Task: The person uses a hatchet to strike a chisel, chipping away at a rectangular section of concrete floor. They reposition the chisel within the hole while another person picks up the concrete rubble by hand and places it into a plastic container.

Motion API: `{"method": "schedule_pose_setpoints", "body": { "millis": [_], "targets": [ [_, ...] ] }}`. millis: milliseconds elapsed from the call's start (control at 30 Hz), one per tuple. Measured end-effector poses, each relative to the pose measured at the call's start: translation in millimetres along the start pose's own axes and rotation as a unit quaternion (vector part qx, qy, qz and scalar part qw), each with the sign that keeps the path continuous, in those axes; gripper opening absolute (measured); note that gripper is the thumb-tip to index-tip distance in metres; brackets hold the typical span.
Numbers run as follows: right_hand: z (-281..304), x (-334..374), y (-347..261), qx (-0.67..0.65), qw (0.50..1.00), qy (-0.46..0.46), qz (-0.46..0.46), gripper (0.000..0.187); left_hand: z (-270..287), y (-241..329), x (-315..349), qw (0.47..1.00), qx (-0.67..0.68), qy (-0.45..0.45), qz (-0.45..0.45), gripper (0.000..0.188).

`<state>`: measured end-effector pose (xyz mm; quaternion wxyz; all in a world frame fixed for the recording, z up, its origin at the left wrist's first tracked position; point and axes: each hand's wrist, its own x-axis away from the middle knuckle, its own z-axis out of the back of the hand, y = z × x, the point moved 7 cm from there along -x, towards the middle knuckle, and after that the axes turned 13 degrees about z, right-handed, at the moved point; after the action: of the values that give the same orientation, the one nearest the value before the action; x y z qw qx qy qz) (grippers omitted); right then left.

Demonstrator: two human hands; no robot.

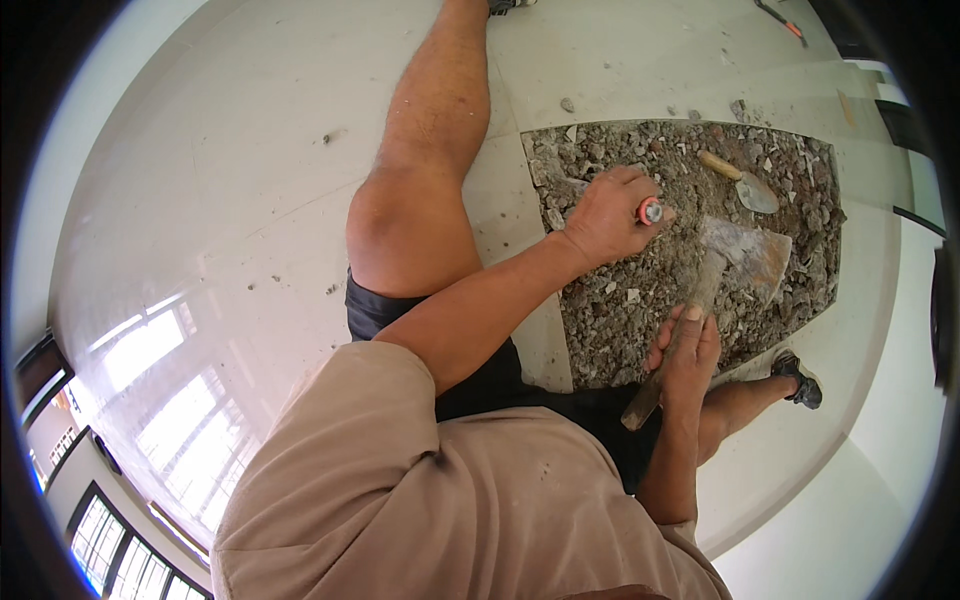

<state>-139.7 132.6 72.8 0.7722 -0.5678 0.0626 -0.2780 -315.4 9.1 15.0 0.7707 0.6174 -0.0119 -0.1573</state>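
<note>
My left hand (pixel 608 215) is closed around a chisel with a red-ringed butt end (pixel 650 211), held over the rubble. My right hand (pixel 685 350) grips the wooden handle of a hatchet-like hammer (pixel 745 250), whose broad metal head rests on the broken material. Both hands are over a square pit (pixel 800 300) cut into the pale floor, filled with grey and brown rubble. A trowel with a wooden handle (pixel 740 178) lies in the pit beyond the hammer head.
My bare left leg (pixel 425 170) stretches along the pit's left side; my right foot in a dark sandal (pixel 800 380) sits by its near corner. Glossy pale floor tiles (pixel 220 200) surround the pit. An orange-handled tool (pixel 785 20) lies far off. Loose chips (pixel 567 104) dot the tile.
</note>
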Motion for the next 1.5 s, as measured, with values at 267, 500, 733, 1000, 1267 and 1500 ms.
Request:
{"method": "schedule_pose_setpoints", "body": {
  "millis": [267, 500, 733, 1000, 1267, 1500],
  "targets": [
    [-16.7, -1.1, -25.8, 0.054, 0.995, -0.065, 0.047, 0.032, 34.7, -25.0, -24.7, 0.953, 0.252, 0.002, 0.168, 0.022],
    [-34.2, -5.3, -60.7, 0.059, 0.987, -0.111, 0.096, 0.032, 89.8, -78.6, -44.5, 0.875, 0.415, 0.126, 0.215, 0.019],
    [-52.2, -13.8, -92.2, 0.103, 0.972, -0.145, 0.152, 0.033, 91.0, -76.0, -47.0, 0.899, 0.373, 0.115, 0.2, 0.024],
    [-82.0, -17.3, -236.2, 0.024, 0.916, -0.124, 0.38, 0.031, 100.7, -78.3, -41.7, 0.909, 0.362, 0.032, 0.206, 0.025],
    [-133.5, -76.7, -140.5, 0.497, 0.752, -0.288, 0.325, 0.038, 87.2, -77.5, -41.9, 0.908, 0.362, -0.016, 0.212, 0.022],
    [-133.5, -44.1, -263.5, 0.205, 0.901, -0.199, 0.326, 0.046, 97.3, -95.2, -38.8, 0.914, 0.317, 0.01, 0.252, 0.027]
  ]
}}
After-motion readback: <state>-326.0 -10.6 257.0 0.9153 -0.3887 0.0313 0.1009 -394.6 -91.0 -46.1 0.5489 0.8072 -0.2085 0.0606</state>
